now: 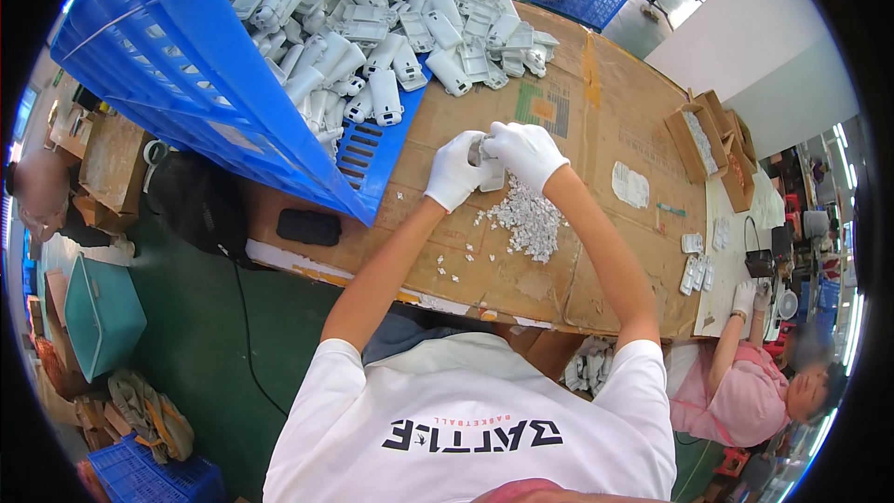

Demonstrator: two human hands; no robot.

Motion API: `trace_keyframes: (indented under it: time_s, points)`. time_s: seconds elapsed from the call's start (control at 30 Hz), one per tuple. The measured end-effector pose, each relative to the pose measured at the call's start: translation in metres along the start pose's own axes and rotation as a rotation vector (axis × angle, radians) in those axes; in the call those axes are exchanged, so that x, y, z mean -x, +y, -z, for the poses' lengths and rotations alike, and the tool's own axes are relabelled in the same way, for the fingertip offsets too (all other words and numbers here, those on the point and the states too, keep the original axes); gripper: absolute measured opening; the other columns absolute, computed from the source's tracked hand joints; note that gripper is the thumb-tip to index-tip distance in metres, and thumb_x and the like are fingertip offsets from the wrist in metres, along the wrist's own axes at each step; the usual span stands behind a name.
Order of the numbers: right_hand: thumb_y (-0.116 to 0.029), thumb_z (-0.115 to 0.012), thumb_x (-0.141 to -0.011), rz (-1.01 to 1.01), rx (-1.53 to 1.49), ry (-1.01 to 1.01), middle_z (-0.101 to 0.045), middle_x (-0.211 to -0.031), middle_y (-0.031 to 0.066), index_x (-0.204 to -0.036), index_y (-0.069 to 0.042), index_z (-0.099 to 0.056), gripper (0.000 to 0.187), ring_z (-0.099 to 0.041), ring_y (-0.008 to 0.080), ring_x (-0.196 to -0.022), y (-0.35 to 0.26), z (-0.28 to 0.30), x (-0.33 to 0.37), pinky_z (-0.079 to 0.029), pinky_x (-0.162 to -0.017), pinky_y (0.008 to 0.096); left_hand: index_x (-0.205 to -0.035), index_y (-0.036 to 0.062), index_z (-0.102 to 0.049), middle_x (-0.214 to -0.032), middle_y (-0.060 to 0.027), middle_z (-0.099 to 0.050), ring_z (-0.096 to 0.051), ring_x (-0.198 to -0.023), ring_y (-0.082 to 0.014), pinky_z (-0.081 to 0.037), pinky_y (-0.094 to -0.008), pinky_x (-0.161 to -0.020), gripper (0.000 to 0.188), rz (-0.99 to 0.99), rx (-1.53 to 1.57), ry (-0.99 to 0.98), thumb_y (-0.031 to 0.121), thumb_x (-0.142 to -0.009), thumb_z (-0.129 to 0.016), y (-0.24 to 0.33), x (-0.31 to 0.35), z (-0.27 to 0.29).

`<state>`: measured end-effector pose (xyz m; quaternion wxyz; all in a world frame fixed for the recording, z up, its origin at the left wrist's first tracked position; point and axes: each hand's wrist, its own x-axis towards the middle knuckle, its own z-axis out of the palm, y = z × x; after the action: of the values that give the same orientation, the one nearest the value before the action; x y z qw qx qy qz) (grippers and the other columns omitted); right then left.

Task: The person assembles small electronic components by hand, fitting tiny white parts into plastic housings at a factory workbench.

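White-gloved, my left hand (456,170) is closed around a white plastic casing (492,177), part of which shows between the hands. My right hand (526,155), gloved too, has its fingers bent in against the same casing's upper end; whatever they pinch is hidden. Just below both hands, a heap of small silvery-white parts (531,225) lies on the cardboard-covered table (596,121), with a few scattered toward the near edge. Beyond my hands, many similar white casings (447,28) spill from a tipped blue crate (196,65).
A dark pouch-like item (309,227) lies by the near left edge. On the right are a crumpled white sheet (630,184), a teal tool (671,210) and cardboard boxes (703,144). A co-worker in pink (736,391) sits at the right, gloved hands on the table.
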<state>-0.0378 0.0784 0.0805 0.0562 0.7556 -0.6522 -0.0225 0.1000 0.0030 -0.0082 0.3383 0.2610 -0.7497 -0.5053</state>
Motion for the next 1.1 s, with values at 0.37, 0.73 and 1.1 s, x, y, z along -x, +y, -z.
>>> trace_keyframes:
  time_s: [0.37, 0.73, 1.1]
  points:
    - [-0.008, -0.066, -0.079, -0.040, -0.311, 0.264, -0.058, -0.084, 0.0092, -0.082, -0.012, -0.067, 0.005, -0.063, 0.0281, -0.079, 0.008, -0.025, 0.012, -0.052, -0.069, 0.0391, -0.109, 0.0060, -0.064, -0.102, -0.0138, -0.070, -0.070, -0.093, -0.0292, -0.056, -0.0366, -0.081, 0.032, -0.016, -0.058, 0.010, 0.013, -0.079, -0.072, 0.000, 0.001, 0.000]
    - [-0.007, -0.068, -0.081, -0.462, -0.585, 0.540, -0.057, -0.082, 0.0097, -0.085, -0.009, -0.067, 0.004, -0.061, 0.0268, -0.074, -0.028, -0.046, 0.006, -0.050, -0.067, 0.0361, -0.106, 0.0076, -0.064, -0.098, -0.0145, -0.069, -0.068, -0.090, -0.0333, -0.055, -0.0410, -0.078, 0.027, -0.077, -0.122, 0.152, 0.013, -0.080, -0.072, -0.001, 0.003, -0.007]
    - [-0.009, -0.063, -0.092, -0.617, -1.211, 0.421, -0.071, -0.090, 0.0124, -0.112, 0.002, -0.065, 0.023, -0.067, 0.0161, -0.083, -0.036, -0.007, 0.051, -0.052, -0.077, 0.0323, -0.109, 0.0083, -0.064, -0.100, -0.0125, -0.069, -0.069, -0.088, -0.0285, -0.056, -0.0366, -0.077, 0.032, -0.289, -0.047, 0.042, 0.012, -0.079, -0.073, 0.056, 0.020, 0.011]
